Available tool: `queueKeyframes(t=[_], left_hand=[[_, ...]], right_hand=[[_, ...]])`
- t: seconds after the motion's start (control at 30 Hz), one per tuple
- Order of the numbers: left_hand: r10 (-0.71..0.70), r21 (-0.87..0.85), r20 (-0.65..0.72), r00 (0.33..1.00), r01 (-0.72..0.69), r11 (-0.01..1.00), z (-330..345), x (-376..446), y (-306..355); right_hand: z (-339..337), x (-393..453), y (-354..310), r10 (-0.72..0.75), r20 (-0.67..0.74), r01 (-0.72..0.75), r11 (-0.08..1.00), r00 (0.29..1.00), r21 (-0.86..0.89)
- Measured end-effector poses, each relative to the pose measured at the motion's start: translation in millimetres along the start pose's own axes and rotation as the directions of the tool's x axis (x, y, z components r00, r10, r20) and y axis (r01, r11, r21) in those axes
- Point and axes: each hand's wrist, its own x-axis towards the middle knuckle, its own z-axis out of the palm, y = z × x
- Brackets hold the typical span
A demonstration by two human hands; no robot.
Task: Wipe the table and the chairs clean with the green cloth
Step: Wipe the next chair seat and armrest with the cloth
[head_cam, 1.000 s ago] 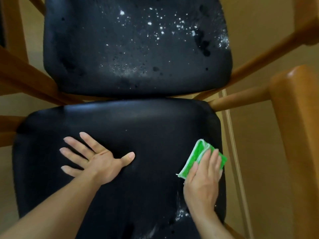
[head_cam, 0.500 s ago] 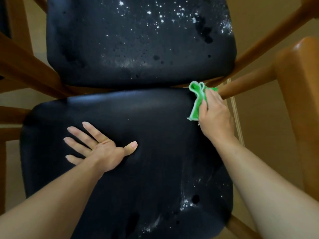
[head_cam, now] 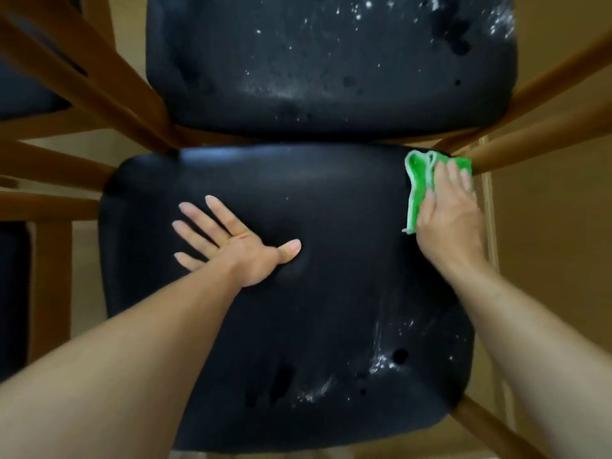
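Right hand [head_cam: 450, 213] has its grip flat on the green cloth [head_cam: 418, 190], fingers straight, pressing it onto the near seat [head_cam: 331, 309] at the far right corner, about where it was half a second ago. A second ago it was nearer, by the right edge. Left hand [head_cam: 231, 243] stays spread flat mid-seat. White specks [head_cam: 384, 362] sit nearer than the grip; the far seat [head_cam: 331, 61] is cut off at the top.

Two black padded chair seats: near seat [head_cam: 298, 326] and far seat [head_cam: 331, 71]; a third dark cushion [head_cam: 23, 91] shows partly at the left edge; one green cloth [head_cam: 418, 190]; two hands: left hand [head_cam: 238, 246], right hand [head_cam: 450, 217]; wooden rails too overlapped to count.
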Motion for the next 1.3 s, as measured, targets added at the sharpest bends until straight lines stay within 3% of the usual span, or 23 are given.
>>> queueKeyframes(t=[0.13,0.33,0.4,0.5,0.57,0.6,0.67,0.77,0.87,1.1,1.17,1.23,1.3], left_hand=[[0.011,0.038,-0.046,0.999,-0.009,0.999,2,3,-3],[0.008,0.083,-0.149,0.989,0.004,0.997,12,5,-7],[0.020,0.090,-0.154,0.988,-0.006,0.996,13,5,-7],[0.040,0.089,-0.185,0.982,-0.024,0.996,14,3,-9],[0.071,0.087,-0.203,0.977,-0.054,0.995,15,1,-10],[0.092,0.083,-0.207,0.974,-0.076,0.994,15,0,-12],[0.134,0.071,-0.214,0.968,-0.122,0.990,16,1,-18],[0.187,0.006,-0.214,0.959,-0.190,0.982,16,-1,-25],[0.217,-0.061,-0.247,0.945,-0.239,0.969,16,-2,-28],[0.342,-0.133,-0.368,0.865,-0.413,0.901,-6,-8,-68],[0.322,-0.134,-0.467,0.823,-0.426,0.895,-17,-11,-87],[0.249,-0.182,-0.545,0.800,-0.403,0.897,-27,-15,-104],[0.135,-0.294,-0.566,0.814,-0.351,0.889,-35,-14,-116]], right_hand=[[3,-5,2,-0.016,-0.033,0.016,1.000,0.999,0.016],[32,-153,-28,0.244,0.032,-0.244,0.970,0.969,-0.006],[43,-197,-49,0.262,0.074,-0.261,0.965,0.962,-0.025],[51,-228,-60,0.057,0.137,-0.050,0.997,0.989,-0.053],[44,-214,-39,-0.132,0.210,0.151,0.986,0.969,-0.075],[39,-202,-24,-0.158,0.226,0.182,0.979,0.961,-0.092],[28,-163,5,-0.010,0.142,0.029,0.991,0.990,-0.130],[12,-110,18,0.275,0.042,-0.276,0.961,0.960,0.001],[16,-103,-6,0.319,0.005,-0.319,0.946,0.948,0.050],[62,-145,-134,0.101,-0.047,-0.101,0.995,0.994,0.007],[79,-165,-178,-0.111,0.009,0.111,0.994,0.994,-0.008],[89,-185,-204,-0.369,0.080,0.370,0.929,0.926,-0.001],[87,-180,-198,-0.516,0.093,0.520,0.854,0.851,-0.022]])
